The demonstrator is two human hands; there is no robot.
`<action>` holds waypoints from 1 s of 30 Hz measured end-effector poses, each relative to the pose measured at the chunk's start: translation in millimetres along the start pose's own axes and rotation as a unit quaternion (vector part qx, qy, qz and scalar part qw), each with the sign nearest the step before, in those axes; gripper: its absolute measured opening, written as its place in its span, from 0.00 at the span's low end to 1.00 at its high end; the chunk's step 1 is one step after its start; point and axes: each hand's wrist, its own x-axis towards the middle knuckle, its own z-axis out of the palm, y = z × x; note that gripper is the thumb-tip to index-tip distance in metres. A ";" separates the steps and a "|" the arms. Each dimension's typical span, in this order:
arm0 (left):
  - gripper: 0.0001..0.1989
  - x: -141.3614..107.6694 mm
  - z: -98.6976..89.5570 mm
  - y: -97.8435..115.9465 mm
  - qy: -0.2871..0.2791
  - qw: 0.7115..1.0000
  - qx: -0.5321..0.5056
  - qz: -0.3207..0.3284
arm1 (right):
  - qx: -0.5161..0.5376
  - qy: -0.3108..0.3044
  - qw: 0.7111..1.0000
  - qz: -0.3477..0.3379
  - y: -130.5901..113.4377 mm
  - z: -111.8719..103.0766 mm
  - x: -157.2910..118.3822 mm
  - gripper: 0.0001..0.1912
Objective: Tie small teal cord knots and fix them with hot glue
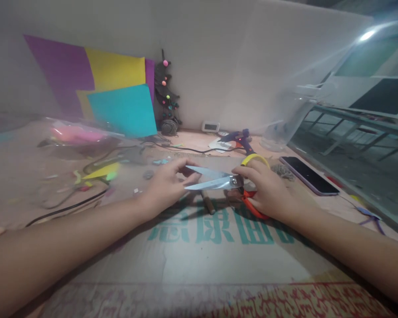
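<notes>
My right hand (pixel 268 187) grips a pair of scissors (pixel 234 181), one handle loop yellow and the other red. The two blades are spread apart and point left. At their tips is my left hand (pixel 167 183), its thumb and fingers curled towards each other behind the blades. Whatever it may pinch there is hidden or too small to make out. Under the blades lies a short brown stick (pixel 208 204) on a board printed with green characters (pixel 215 227).
Behind the hands are a blue glue gun (pixel 240 138), a small white digital clock (pixel 210 126) and a dark decorated ornament (pixel 167 92). Coloured sheets (pixel 122 110) lean at the back left. A phone (pixel 308 175) lies right. A black cable (pixel 69 204) and scraps lie left.
</notes>
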 end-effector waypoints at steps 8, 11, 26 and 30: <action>0.09 1.4 -2.2 3.8 0.001 0.997 0.049 0.061 | 0.030 -0.023 0.997 0.067 7.6 0.5 2.4 0.13; 0.09 0.9 -2.7 5.5 0.020 0.996 0.062 0.055 | 0.041 -0.023 0.996 0.071 7.4 0.7 3.3 0.12; 0.08 -1.4 -3.3 -2.0 0.028 0.978 0.110 0.174 | 0.022 -0.040 0.997 0.068 2.8 -0.9 5.1 0.13; 0.09 -0.9 -3.4 -3.1 0.033 0.973 0.121 0.194 | 0.028 -0.039 0.997 0.063 2.6 -1.4 5.5 0.12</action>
